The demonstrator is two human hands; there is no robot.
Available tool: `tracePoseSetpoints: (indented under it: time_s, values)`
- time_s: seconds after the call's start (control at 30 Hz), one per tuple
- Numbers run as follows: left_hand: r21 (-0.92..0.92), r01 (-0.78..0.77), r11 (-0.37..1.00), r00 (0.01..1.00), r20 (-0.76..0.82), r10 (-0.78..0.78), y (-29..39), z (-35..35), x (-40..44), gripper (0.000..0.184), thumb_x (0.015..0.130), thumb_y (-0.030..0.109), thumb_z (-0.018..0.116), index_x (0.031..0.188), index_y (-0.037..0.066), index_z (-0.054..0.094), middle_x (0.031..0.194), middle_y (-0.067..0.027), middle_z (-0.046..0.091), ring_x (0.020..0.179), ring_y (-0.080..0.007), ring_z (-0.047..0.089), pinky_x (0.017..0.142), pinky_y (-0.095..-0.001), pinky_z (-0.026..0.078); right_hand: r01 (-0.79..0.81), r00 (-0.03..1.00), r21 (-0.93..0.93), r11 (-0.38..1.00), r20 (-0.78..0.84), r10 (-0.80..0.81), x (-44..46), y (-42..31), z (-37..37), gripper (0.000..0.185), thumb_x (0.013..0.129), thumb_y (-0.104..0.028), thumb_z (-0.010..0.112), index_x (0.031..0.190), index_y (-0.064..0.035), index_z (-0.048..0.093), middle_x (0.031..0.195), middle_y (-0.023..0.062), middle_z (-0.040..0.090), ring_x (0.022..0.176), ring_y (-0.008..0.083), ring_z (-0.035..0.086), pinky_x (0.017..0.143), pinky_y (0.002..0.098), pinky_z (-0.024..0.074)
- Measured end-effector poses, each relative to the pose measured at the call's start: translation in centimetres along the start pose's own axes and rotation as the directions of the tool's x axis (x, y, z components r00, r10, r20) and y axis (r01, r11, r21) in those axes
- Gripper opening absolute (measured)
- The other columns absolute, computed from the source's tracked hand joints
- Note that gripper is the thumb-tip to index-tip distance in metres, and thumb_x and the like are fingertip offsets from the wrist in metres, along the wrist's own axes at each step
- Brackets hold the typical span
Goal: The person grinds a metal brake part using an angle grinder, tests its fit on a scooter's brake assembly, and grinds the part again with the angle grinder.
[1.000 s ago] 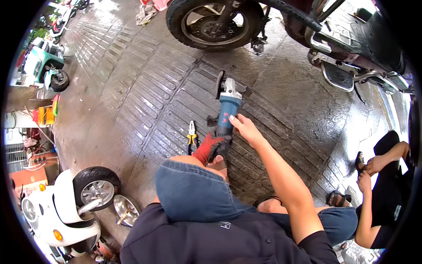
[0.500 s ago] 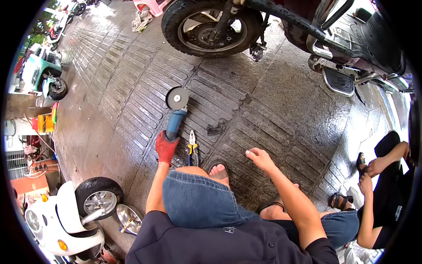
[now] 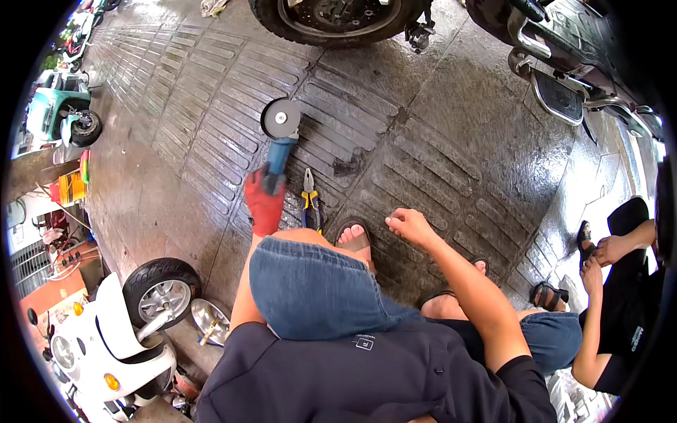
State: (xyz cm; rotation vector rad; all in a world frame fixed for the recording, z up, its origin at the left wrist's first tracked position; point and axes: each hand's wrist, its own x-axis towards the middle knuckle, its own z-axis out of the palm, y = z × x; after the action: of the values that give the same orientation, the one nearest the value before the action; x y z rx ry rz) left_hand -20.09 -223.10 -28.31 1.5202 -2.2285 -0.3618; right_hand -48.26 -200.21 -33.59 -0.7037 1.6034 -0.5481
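Observation:
My left hand (image 3: 265, 204), in a red glove, is closed around the rear body of a blue and black angle grinder (image 3: 281, 152). Its dark grinding disc (image 3: 281, 118) points away from me, close to the paving. Combination pliers (image 3: 310, 201) with yellow and black handles lie just right of the grinder, jaws pointing away. My bare right hand (image 3: 411, 227) hangs above the ground beyond my sandalled feet, fingers curled together. Whether something small sits in those fingers I cannot make out.
A motorbike wheel (image 3: 338, 21) and footboard (image 3: 558, 92) stand ahead. A white scooter (image 3: 120, 345), a tyred wheel (image 3: 162, 292) and a metal headlamp bowl (image 3: 209, 319) are at left. Another person's hands (image 3: 603, 255) are at right, beside their sandal. The ridged paving (image 3: 437, 173) looks wet.
The view has tilted down, shifting the ground and grinder upward in the picture. My right hand's fingers have curled in more. The left hand still grips the grinder.

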Motion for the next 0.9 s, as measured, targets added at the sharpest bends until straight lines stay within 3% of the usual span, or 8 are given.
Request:
tracePoseSetpoints:
  time_s: [0.1, 0.37, 0.47, 0.5, 0.53, 0.63, 0.7, 0.9]
  values:
    - [-0.050, -0.329, 0.943, 0.930, 0.156, 0.333, 5.6, 1.8, 0.3, 0.048, 0.072, 0.023, 0.074, 0.114, 0.006, 0.060, 0.109, -0.0164, 0.060, 0.104, -0.0351, 0.057, 0.091, -0.0419, 0.045, -0.006, 1.000, -0.003, 1.000, 0.000, 0.006, -0.2, -0.3, -0.2, 0.028, 0.087, -0.028, 0.063, 0.087, 0.0000, 0.065, 0.074, 0.0041, 0.066, 0.066, 0.0110, 0.060, 0.062, 0.0275, 0.0482]
    - [0.068, -0.428, 0.901, 0.785, 0.522, 0.333, 6.4, 10.4, 2.6, 0.047, 0.072, 0.029, 0.071, 0.113, 0.008, 0.062, 0.118, -0.0156, 0.056, 0.107, -0.0355, 0.055, 0.091, -0.0450, 0.045, 0.056, 0.993, -0.017, 0.998, -0.106, -0.058, -0.7, -2.7, -2.5, 0.029, 0.083, -0.028, 0.063, 0.084, 0.0010, 0.068, 0.068, 0.0083, 0.067, 0.063, 0.0173, 0.064, 0.063, 0.0328, 0.0498]
    - [0.000, -0.327, 0.945, 0.787, 0.553, 0.273, 6.2, 10.9, 2.8, 0.040, 0.073, 0.026, 0.071, 0.108, 0.007, 0.065, 0.106, -0.0159, 0.062, 0.096, -0.0299, 0.061, 0.086, -0.0406, 0.048, 0.010, 0.995, 0.133, 0.991, -0.096, 0.002, -0.3, -2.4, -3.8, 0.027, 0.086, -0.026, 0.062, 0.087, 0.0004, 0.068, 0.069, 0.0058, 0.066, 0.063, 0.0134, 0.062, 0.060, 0.0305, 0.0495]
    - [-0.207, -0.025, 0.978, 0.692, 0.702, 0.166, 6.4, 11.0, 2.9, 0.036, 0.076, 0.023, 0.070, 0.106, 0.005, 0.066, 0.101, -0.0135, 0.065, 0.089, -0.0243, 0.063, 0.082, -0.0364, 0.049, -0.014, 0.995, 0.155, 0.988, -0.096, 0.029, -0.4, -3.1, -4.5, 0.027, 0.087, -0.026, 0.062, 0.088, 0.0005, 0.067, 0.069, 0.0054, 0.066, 0.062, 0.0129, 0.061, 0.060, 0.0300, 0.0492]
    - [-0.328, 0.309, 0.893, 0.531, 0.838, 0.124, 6.7, 11.5, 3.3, 0.031, 0.079, 0.021, 0.069, 0.105, 0.004, 0.067, 0.096, -0.0112, 0.067, 0.083, -0.0187, 0.064, 0.078, -0.0323, 0.050, 0.009, 0.995, 0.127, 0.992, -0.104, 0.004, 0.4, -3.1, -5.2, 0.031, 0.088, -0.030, 0.063, 0.089, 0.0012, 0.066, 0.070, 0.0063, 0.066, 0.061, 0.0133, 0.060, 0.059, 0.0298, 0.0487]
    - [-0.625, 0.501, 0.599, 0.601, 0.749, 0.279, 12.4, 10.6, 6.0, 0.027, 0.087, 0.016, 0.063, 0.109, 0.000, 0.065, 0.097, -0.0033, 0.068, 0.084, -0.0092, 0.061, 0.077, -0.0266, 0.049, 0.233, 0.933, 0.080, 0.969, -0.301, -0.200, -0.3, -8.2, -9.3, 0.033, 0.089, -0.031, 0.063, 0.092, 0.0015, 0.065, 0.071, 0.0055, 0.064, 0.061, 0.0126, 0.058, 0.059, 0.0294, 0.0477]
    - [-0.710, 0.551, 0.438, 0.591, 0.703, 0.397, 19.6, 6.8, 9.3, 0.027, 0.088, 0.015, 0.062, 0.109, -0.001, 0.065, 0.100, -0.0029, 0.068, 0.086, -0.0101, 0.062, 0.077, -0.0273, 0.049, 0.348, 0.873, 0.083, 0.934, -0.392, -0.291, -1.9, -12.7, -13.0, 0.033, 0.090, -0.031, 0.062, 0.095, 0.0015, 0.064, 0.073, 0.0041, 0.063, 0.064, 0.0113, 0.056, 0.060, 0.0293, 0.0471]
    - [-0.778, 0.371, 0.507, 0.476, 0.628, 0.616, 31.9, 1.1, 14.3, 0.028, 0.087, 0.023, 0.065, 0.106, 0.002, 0.068, 0.092, -0.0004, 0.067, 0.081, -0.0074, 0.058, 0.074, -0.0249, 0.047, 0.476, 0.799, 0.123, 0.871, -0.473, -0.370, -9.3, -19.2, -22.0, 0.021, 0.092, -0.026, 0.060, 0.091, -0.0048, 0.061, 0.068, -0.0049, 0.052, 0.059, 0.0029, 0.044, 0.051, 0.0192, 0.0364]
